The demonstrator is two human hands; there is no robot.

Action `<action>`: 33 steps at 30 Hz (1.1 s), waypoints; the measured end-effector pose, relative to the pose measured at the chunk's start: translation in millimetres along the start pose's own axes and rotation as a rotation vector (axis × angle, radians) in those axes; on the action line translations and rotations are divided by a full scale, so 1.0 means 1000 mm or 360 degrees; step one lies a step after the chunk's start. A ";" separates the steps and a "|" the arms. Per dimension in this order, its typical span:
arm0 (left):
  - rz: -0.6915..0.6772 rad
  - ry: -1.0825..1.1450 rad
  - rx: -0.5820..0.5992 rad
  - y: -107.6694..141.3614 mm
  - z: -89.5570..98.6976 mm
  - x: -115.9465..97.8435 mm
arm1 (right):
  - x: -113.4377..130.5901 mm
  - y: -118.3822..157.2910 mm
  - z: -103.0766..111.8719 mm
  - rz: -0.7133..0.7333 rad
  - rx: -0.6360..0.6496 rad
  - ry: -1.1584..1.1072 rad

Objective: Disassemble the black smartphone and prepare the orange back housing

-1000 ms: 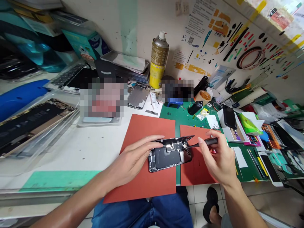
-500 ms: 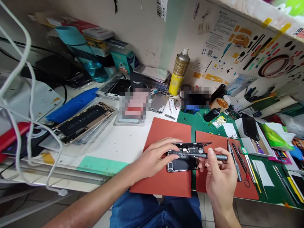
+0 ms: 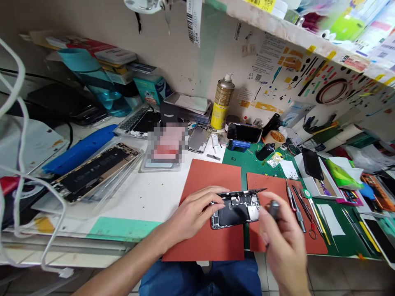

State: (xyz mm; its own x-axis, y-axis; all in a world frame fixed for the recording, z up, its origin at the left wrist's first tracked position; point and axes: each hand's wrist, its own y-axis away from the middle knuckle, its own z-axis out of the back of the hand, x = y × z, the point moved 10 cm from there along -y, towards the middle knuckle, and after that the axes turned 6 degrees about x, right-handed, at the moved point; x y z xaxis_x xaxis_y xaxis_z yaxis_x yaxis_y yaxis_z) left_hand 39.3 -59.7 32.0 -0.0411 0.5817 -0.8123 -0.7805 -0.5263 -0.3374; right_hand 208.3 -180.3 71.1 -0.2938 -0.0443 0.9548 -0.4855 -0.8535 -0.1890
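Observation:
An opened smartphone (image 3: 233, 213) is held over the brown-red mat (image 3: 212, 172), its battery and inner parts showing. Its screen (image 3: 257, 190) stands lifted along the far long edge, seen almost edge-on. My left hand (image 3: 193, 211) grips the phone's left end between thumb and fingers. Off the right end, my right hand (image 3: 285, 236) is slightly blurred and closed around a dark screwdriver (image 3: 273, 208). Most of the screwdriver is hidden by the fingers, with its dark end pointing up. Beside that hand, more hand tools, including tweezers (image 3: 301, 201), lie on the second brown-red mat (image 3: 257, 183).
At the back stand a yellow spray can (image 3: 221, 102) and a phone on a blue stand (image 3: 243, 133). A white box (image 3: 304, 168) holds a dark phone at right. Another opened phone (image 3: 97, 172) lies left, near hanging white cables (image 3: 20, 164). A shelf (image 3: 277, 31) overhangs the back.
My right hand has drawn the screwdriver away from over the phone and turned it upright. The phone's inside is now less covered. My left hand keeps its grip; the view has shifted.

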 end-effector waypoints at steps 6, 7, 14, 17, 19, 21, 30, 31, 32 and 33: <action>0.0069 0.0021 0.0064 0.005 -0.002 0.004 | 0.013 -0.008 -0.047 0.0387 -0.0114 0.0907; 0.0084 0.0030 0.0074 0.007 -0.001 0.003 | 0.014 -0.008 -0.050 0.0429 -0.0142 0.0980; 0.0247 -0.0157 -0.0393 -0.019 0.061 0.003 | 0.012 -0.003 -0.051 0.0505 -0.0226 0.1081; 0.0033 -0.0510 -0.0158 -0.066 0.042 0.005 | 0.012 -0.002 -0.052 0.0535 -0.0222 0.1051; -0.0107 -0.0735 0.0069 -0.092 0.016 0.015 | 0.014 -0.002 -0.052 0.0557 -0.0221 0.1037; -0.0164 -0.0821 0.0210 -0.110 -0.005 0.030 | 0.015 -0.002 -0.052 0.0573 -0.0224 0.1029; -0.0263 -0.1118 0.0424 -0.122 -0.034 0.052 | 0.012 -0.002 -0.053 0.0530 -0.0171 0.0995; -0.0264 -0.1137 0.0434 -0.122 -0.035 0.052 | 0.012 -0.002 -0.053 0.0529 -0.0174 0.0994; -0.0266 -0.1154 0.0444 -0.122 -0.035 0.053 | 0.012 -0.002 -0.053 0.0530 -0.0177 0.0993; -0.0269 -0.1169 0.0455 -0.123 -0.035 0.053 | 0.012 -0.002 -0.053 0.0531 -0.0178 0.0992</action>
State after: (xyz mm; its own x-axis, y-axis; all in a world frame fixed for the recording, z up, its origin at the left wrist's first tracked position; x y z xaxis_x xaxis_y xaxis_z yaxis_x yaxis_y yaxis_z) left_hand 155.1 14.2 13.5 -0.2301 0.9509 -0.2071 -0.9382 -0.2733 -0.2124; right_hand 162.4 -151.8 70.8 -0.8410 0.0394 0.5396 -0.3594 -0.7862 -0.5027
